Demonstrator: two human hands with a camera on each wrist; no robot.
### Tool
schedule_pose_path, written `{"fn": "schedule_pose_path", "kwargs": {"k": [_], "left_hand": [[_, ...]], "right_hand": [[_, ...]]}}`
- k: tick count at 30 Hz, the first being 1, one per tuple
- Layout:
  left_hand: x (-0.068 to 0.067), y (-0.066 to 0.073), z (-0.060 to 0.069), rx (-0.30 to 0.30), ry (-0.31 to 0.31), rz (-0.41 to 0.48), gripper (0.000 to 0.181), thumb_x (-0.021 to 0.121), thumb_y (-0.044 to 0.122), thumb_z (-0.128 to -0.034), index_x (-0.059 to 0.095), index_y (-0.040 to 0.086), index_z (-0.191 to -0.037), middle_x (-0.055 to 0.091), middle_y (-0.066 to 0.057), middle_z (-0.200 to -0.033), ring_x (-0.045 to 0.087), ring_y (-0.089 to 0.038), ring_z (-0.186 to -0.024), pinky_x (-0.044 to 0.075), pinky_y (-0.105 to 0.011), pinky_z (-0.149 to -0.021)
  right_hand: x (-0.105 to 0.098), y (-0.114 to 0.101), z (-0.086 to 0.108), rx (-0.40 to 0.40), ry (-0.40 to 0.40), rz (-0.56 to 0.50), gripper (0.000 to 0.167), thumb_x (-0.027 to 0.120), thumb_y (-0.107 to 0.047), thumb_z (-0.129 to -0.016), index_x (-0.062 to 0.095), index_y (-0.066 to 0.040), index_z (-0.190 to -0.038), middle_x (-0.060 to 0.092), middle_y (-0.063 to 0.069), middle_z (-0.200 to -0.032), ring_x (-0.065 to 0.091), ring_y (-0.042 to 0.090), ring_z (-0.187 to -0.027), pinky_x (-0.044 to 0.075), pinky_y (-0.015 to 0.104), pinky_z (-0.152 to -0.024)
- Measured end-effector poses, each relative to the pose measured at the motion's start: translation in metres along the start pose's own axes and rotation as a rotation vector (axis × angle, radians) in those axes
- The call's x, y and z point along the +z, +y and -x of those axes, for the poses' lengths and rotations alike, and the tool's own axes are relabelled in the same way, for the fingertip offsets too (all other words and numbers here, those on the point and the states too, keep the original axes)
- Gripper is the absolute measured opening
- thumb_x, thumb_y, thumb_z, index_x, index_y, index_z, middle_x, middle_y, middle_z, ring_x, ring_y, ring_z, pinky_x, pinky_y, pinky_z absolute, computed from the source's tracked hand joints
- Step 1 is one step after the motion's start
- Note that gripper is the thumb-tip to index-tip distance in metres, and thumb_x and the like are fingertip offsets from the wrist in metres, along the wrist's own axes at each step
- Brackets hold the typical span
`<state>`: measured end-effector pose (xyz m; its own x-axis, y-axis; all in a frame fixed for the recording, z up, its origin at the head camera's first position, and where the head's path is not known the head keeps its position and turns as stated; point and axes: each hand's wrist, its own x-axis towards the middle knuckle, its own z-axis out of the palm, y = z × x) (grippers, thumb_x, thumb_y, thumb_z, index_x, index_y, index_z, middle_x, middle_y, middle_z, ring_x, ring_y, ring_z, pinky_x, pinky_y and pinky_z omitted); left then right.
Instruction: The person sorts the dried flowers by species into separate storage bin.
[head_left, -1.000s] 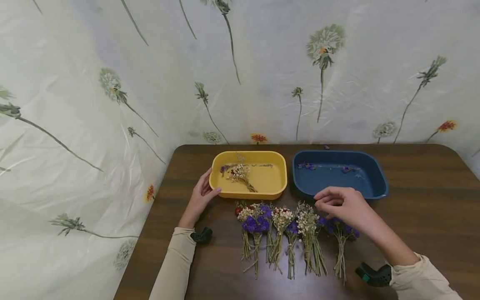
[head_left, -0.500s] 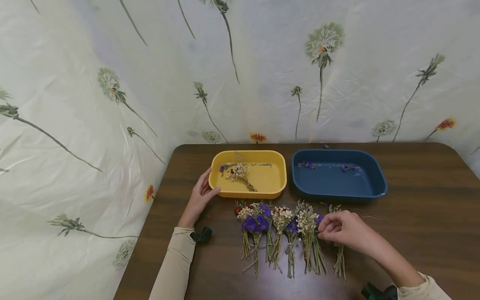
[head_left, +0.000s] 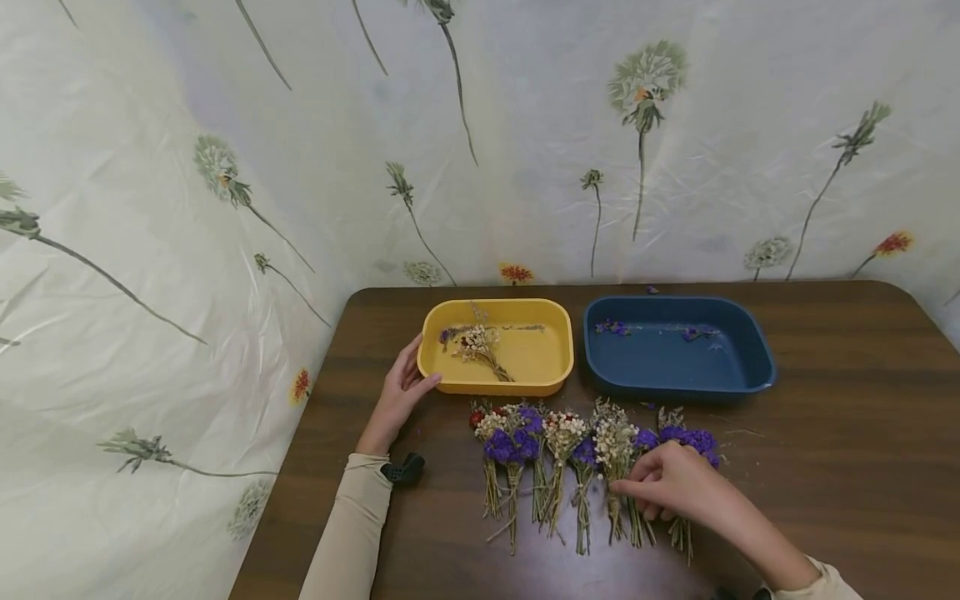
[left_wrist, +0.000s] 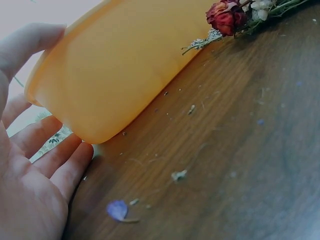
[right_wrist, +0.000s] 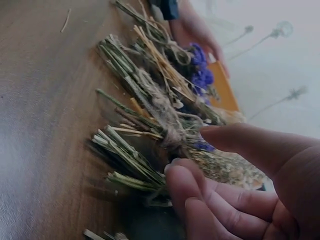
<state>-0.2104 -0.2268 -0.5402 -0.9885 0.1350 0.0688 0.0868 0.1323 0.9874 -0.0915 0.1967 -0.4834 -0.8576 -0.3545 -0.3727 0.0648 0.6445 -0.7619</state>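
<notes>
The cream-white dried flower bunch with twine-tied stems [head_left: 613, 435] lies in a row of similar bunches on the brown, wood-grained table [head_left: 847, 375], on the near side of the left end of the blue rectangular tray with rounded corners [head_left: 645, 367]. Its long axis runs almost straight away from the person: the flower heads point to the tray, the stem ends point to the near side.

We judge that the right hand [head_left: 678, 482] is the nearer one. It reaches from the right, so the bunch lies to the left of its palm, and the fingertips are beside the tied part, just below the flowers. In the right wrist view we see the thumb and the index finger apart, with the other fingers half bent; we find no pinch, and we cannot tell whether any fingertip touches the stems. The bunch with bright purple flowers [head_left: 697, 439] is partly hidden behind this same hand.

The left hand [head_left: 393, 404] is well apart from the bunch. It rests around the near left corner of the yellow rectangular tray with rounded corners [head_left: 540, 358], its thumb at the rim and its fingers rather straight along the outside.
</notes>
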Motion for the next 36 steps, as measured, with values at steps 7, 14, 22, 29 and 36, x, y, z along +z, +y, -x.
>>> {"fn": "schedule_pose_path", "kwargs": {"k": [7, 14, 22, 29, 36], "left_hand": [[0.0, 0.0, 0.001, -0.004, 0.001, 0.002, 0.074, 0.067, 0.012, -0.1006, 0.03, 0.024, -0.163, 0.033, -0.01, -0.169, 0.036, -0.03, -0.155, 0.028, -0.055, -0.126], [0.0, 0.001, 0.001, -0.007, -0.001, 0.009, 0.073, 0.069, 0.015, -0.1003, 0.032, 0.026, -0.163, 0.034, -0.007, -0.169, 0.037, -0.029, -0.154, 0.029, -0.055, -0.126], [-0.001, 0.0, -0.001, -0.027, -0.025, 0.053, 0.076, 0.066, 0.01, -0.1013, 0.026, 0.023, -0.165, 0.029, -0.011, -0.171, 0.032, -0.032, -0.156, 0.027, -0.053, -0.127], [-0.002, 0.001, -0.002, -0.04, -0.026, 0.041, 0.077, 0.066, 0.009, -0.1005, 0.025, 0.017, -0.165, 0.027, -0.015, -0.171, 0.029, -0.035, -0.157, 0.022, -0.055, -0.129], [-0.001, -0.001, -0.001, -0.008, -0.003, 0.006, 0.074, 0.068, 0.015, -0.1003, 0.031, 0.024, -0.163, 0.033, -0.008, -0.169, 0.035, -0.029, -0.155, 0.026, -0.055, -0.128]], "right_hand": [[0.004, 0.004, -0.004, 0.021, -0.031, -0.067, 0.033, 0.079, -0.04, -0.09, 0.079, -0.009, -0.08, 0.072, 0.002, -0.065, 0.07, 0.017, -0.055, 0.06, 0.031, -0.052], [0.004, 0.01, -0.007, 0.003, -0.062, -0.126, 0.03, 0.079, -0.033, -0.091, 0.079, -0.005, -0.081, 0.073, 0.004, -0.066, 0.07, 0.015, -0.055, 0.06, 0.031, -0.052], [0.003, 0.016, -0.008, -0.016, -0.105, -0.21, 0.026, 0.074, -0.024, -0.095, 0.076, 0.002, -0.088, 0.077, 0.009, -0.074, 0.073, 0.017, -0.062, 0.062, 0.032, -0.056], [0.0, 0.021, -0.007, -0.038, -0.126, -0.239, 0.022, 0.07, -0.015, -0.095, 0.07, 0.007, -0.092, 0.077, 0.012, -0.079, 0.074, 0.019, -0.065, 0.062, 0.033, -0.056], [-0.002, 0.022, -0.006, -0.046, -0.155, -0.258, 0.024, 0.069, -0.017, -0.097, 0.065, 0.006, -0.093, 0.077, 0.012, -0.081, 0.074, 0.02, -0.068, 0.062, 0.033, -0.057]]}}
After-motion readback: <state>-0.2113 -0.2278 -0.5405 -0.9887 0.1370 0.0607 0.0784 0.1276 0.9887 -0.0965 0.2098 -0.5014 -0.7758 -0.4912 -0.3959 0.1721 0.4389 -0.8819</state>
